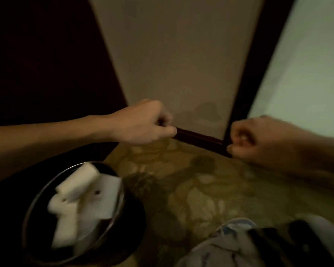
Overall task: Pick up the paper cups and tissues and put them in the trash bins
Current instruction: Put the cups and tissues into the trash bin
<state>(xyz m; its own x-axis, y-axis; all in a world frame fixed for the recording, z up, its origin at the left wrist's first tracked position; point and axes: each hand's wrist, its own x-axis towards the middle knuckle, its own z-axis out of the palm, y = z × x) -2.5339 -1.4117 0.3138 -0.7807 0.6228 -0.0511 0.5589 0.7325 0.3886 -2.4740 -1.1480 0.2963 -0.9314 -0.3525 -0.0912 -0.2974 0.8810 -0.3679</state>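
Note:
A round dark trash bin with a metal rim stands on the carpet at the lower left. Inside it lie white paper cups and white tissues. My left hand hangs above and beyond the bin, fingers curled, with nothing visible in it. My right hand is at the right, also curled and holding nothing that I can see. The frame is blurred.
Patterned yellow-brown carpet covers the floor. A pale wall panel with dark wooden trim stands ahead. Dark furniture is at the left, a white surface at the right. My clothing fills the bottom right.

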